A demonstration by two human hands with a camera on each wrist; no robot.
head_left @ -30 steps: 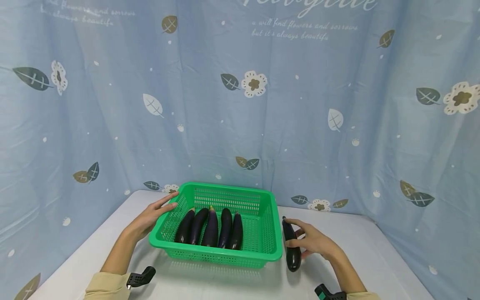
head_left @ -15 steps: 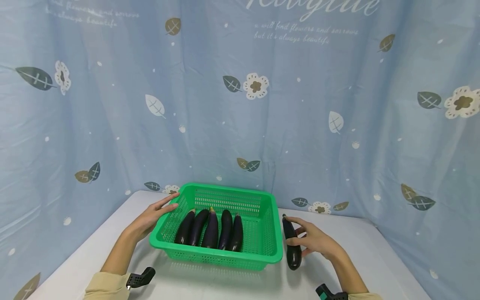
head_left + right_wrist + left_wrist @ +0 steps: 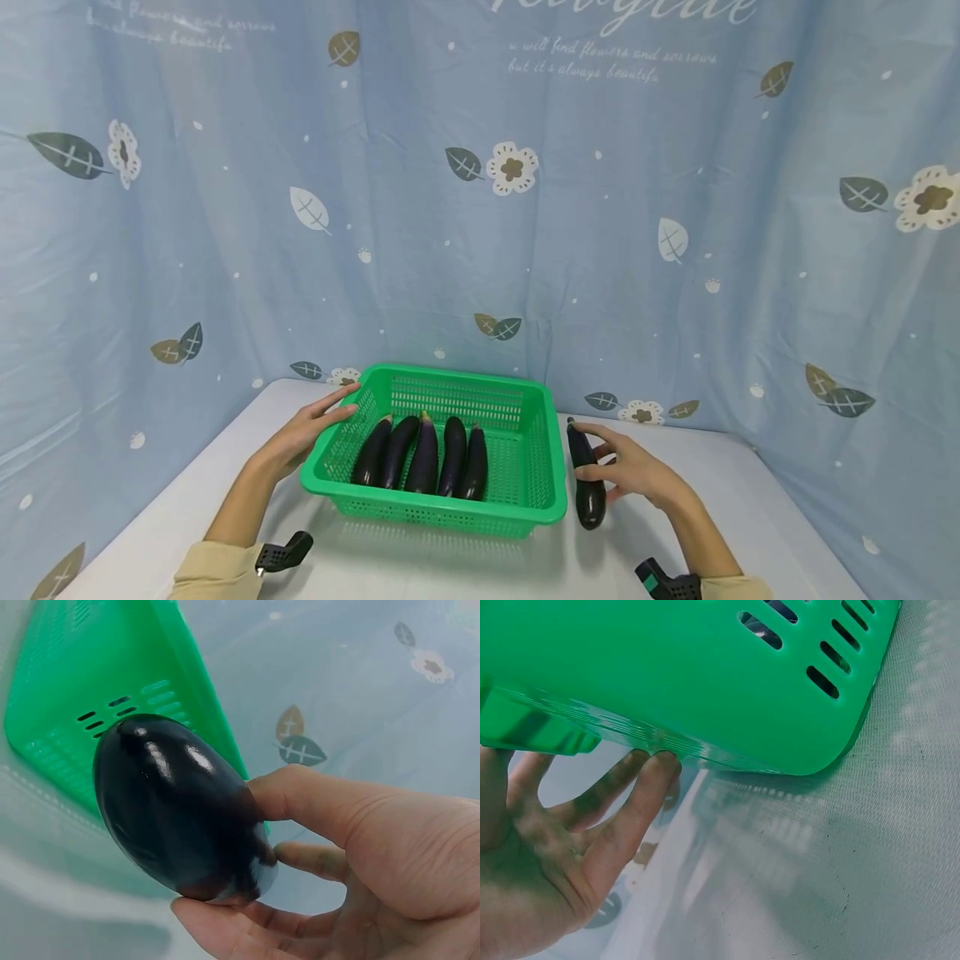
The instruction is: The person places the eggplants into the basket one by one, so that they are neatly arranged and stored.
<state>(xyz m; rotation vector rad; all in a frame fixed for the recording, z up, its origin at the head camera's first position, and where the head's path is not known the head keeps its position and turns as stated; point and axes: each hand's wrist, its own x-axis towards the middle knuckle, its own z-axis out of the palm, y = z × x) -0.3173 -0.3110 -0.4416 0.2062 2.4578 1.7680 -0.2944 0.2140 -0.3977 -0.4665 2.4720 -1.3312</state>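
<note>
My left hand [image 3: 298,437] holds the left rim of a green plastic basket [image 3: 442,507]; its thumb reaches over the rim. In the left wrist view, fingertips [image 3: 658,761] of that hand touch the basket's outer wall. Several dark purple eggplants [image 3: 422,458] lie side by side in the basket's left and middle part. Outside its right wall, my right hand [image 3: 633,468] grips another eggplant [image 3: 591,504] between thumb and fingers, stem end away from me. The right wrist view shows this eggplant's glossy blunt end [image 3: 169,802] close up, with the basket behind it.
Basket and hands are over a white table [image 3: 420,575]. A blue curtain [image 3: 420,267] printed with leaves and flowers hangs behind and at both sides. Black wrist-camera mounts [image 3: 283,552] jut out at the cuffs. Inside the basket, the right part shows bare green floor.
My right hand and its eggplant have shifted slightly up and to the right in the head view. The left hand and the basket have stayed almost in place.
</note>
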